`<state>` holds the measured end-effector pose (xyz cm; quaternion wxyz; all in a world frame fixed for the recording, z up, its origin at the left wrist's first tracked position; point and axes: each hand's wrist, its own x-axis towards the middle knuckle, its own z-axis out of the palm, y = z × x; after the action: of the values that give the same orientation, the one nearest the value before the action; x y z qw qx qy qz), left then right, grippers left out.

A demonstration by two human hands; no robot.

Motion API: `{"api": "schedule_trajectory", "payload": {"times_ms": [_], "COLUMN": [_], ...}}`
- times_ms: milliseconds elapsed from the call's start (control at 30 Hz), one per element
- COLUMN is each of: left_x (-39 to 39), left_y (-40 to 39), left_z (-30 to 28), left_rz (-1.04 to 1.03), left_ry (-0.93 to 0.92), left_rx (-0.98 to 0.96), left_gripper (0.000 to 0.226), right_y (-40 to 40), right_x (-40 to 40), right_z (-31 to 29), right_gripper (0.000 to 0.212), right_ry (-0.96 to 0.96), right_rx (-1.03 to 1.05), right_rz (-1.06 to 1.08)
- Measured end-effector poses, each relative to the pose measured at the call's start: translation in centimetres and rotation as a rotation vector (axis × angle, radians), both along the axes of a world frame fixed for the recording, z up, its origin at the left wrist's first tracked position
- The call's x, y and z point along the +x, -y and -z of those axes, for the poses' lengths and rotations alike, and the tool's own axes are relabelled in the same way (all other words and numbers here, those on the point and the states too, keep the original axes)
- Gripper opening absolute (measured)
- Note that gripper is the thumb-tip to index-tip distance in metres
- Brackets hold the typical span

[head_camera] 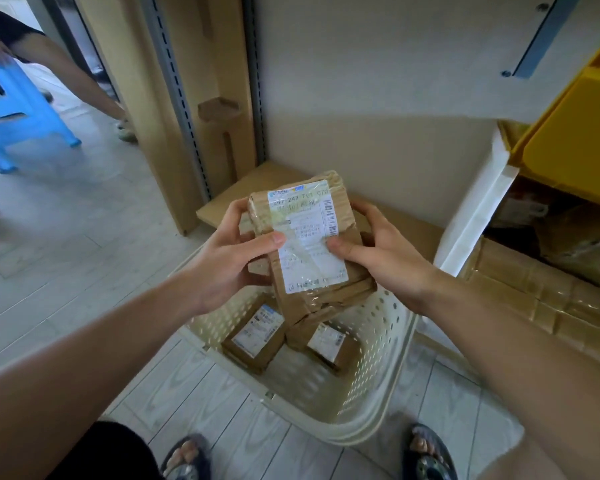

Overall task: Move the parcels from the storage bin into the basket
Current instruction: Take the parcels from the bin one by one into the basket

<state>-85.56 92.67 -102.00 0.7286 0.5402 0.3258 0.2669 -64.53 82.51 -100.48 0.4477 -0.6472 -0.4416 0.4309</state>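
Parcel (309, 237), brown and taped with a white label up, is held directly above the basket (388, 386). Left hand (229, 258) grips its left edge, thumb pressed on the label; right hand (378, 251) grips the right edge likewise, both forearms reaching forward. Two smaller parcels (253, 336) lie on the basket's floor. Beyond the basket to the right sits a yellow storage bin (575, 147).

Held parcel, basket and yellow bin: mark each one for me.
held parcel (305, 237): head view, on its white shipping label.
basket (385, 344): head view, on the perforated right wall.
yellow bin (575, 150): head view, on its front face.
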Motion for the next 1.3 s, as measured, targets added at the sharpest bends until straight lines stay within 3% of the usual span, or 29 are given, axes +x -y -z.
{"api": "schedule_trajectory", "payload": {"times_ms": [200,333,467,600,633,733,800,967,1133,1300], "left_x": [-0.4,-1.6,-1.3,-0.5,-0.4,-0.1,0.0,0.0,-0.8,-0.6], "left_y": [-1.7,-2.5,-2.4,-1.7,-1.5,-1.5,-1.4,-1.1,-0.8,-0.9], "left_z": [2.0,3.2,4.0,4.6,4.6,5.1,5.2,5.8,6.8,9.1], "left_rz": [0.014,0.11,0.019,-0.037,-0.04,-0.088,-0.144,-0.16,0.202,0.427], "left_ry": [-0.117,-0.17,-0.31,-0.371,-0.367,-0.366,-0.358,-0.497,-0.856,-1.034], "left_rx": [-0.114,-0.345,-0.326,-0.357,-0.361,-0.374,-0.415,-0.401,-0.273,-0.045], "left_gripper": [0.068,0.05,0.037,0.03,0.031,0.032,0.03,0.019,0.031,0.028], "right_y": [-2.1,-2.7,-3.1,-3.0,-2.9,-2.7,-2.7,-2.5,-2.9,-2.5], "right_x": [0.4,-0.2,-1.6,-3.1,-3.4,-4.4,-5.2,-6.8,-6.1,-6.1], "right_z": [2.3,3.5,4.8,5.8,5.9,6.2,6.7,9.4,12.5,15.6], "right_gripper": [0.049,0.036,0.032,0.052,0.065,0.129,0.152,0.147,0.154,0.149], "right_ry": [0.038,0.125,0.193,0.463,0.529,0.72,0.83,0.913,0.69,0.739], "right_rx": [-0.176,-0.274,-0.275,-0.23,-0.218,-0.249,-0.233,-0.296,-0.52,-0.701], "right_rz": [-0.025,-0.128,-0.151,-0.188,-0.204,-0.222,-0.237,-0.226,-0.344,-0.453]}}
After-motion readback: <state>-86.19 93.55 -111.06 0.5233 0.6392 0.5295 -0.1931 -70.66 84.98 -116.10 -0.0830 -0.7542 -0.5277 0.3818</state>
